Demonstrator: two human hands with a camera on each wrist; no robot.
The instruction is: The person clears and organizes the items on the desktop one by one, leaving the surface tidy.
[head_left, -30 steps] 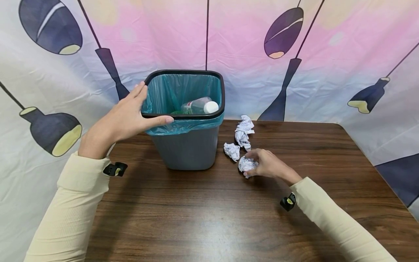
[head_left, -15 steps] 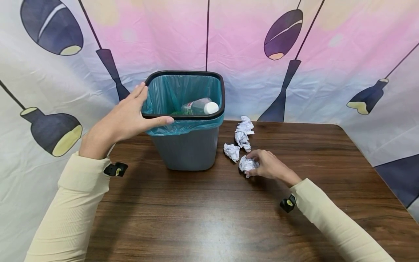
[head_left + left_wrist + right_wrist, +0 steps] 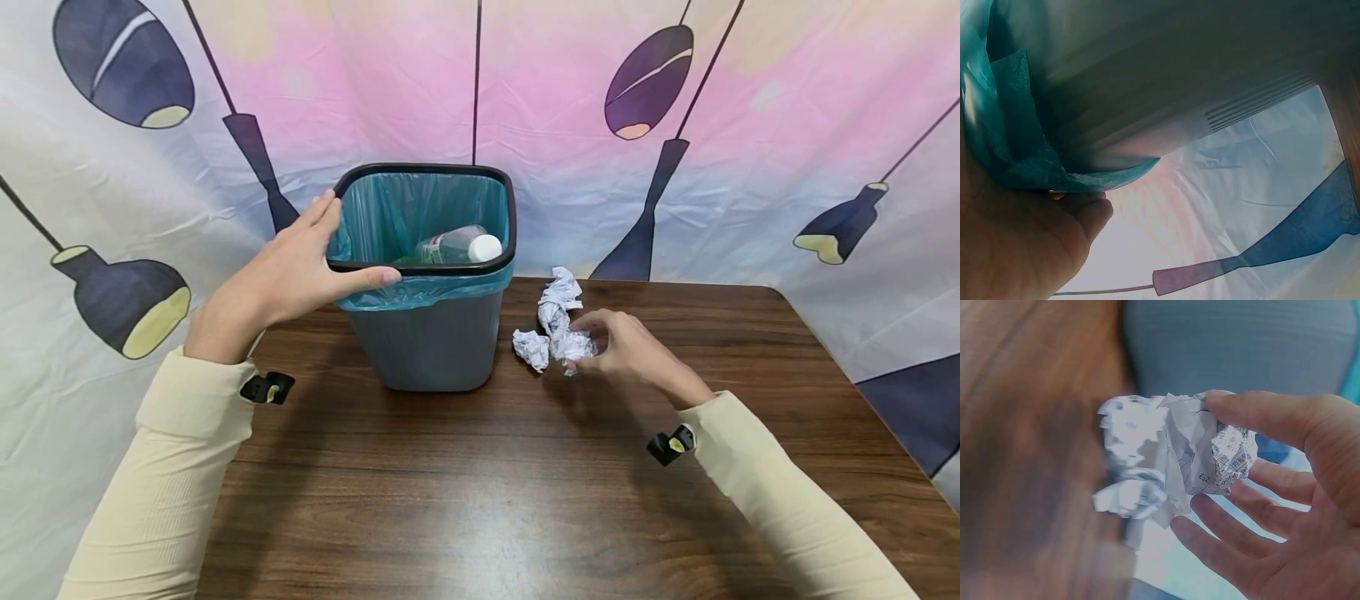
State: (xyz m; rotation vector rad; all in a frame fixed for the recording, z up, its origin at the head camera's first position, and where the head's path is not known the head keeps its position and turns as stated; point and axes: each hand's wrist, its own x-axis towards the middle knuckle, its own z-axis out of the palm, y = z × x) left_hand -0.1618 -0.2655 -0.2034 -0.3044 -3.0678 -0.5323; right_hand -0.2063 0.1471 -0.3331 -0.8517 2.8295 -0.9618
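My left hand [image 3: 288, 271] rests at the near left corner of a grey trash bin [image 3: 427, 342], fingers straight along its left rim and thumb across the front. A teal liner [image 3: 1029, 150] folds over the rim, against the palm in the left wrist view. My right hand [image 3: 633, 350] pinches a crumpled paper ball [image 3: 1194, 444] between thumb and fingers, held over the table. A smaller paper ball [image 3: 531, 350] lies to its left. Behind it is a longer crumpled wad of paper [image 3: 560, 292], partly overlapped by the held ball.
Inside the bin lies a clear plastic bottle [image 3: 450, 245] with a white cap. The bin stands at the back of a dark wooden table [image 3: 450, 483]. A patterned cloth [image 3: 562, 100] hangs behind and along both sides.
My right hand has picked up the nearest paper ball and moved it up and slightly back, so it now overlaps the longer wad. My left hand has stayed on the bin.
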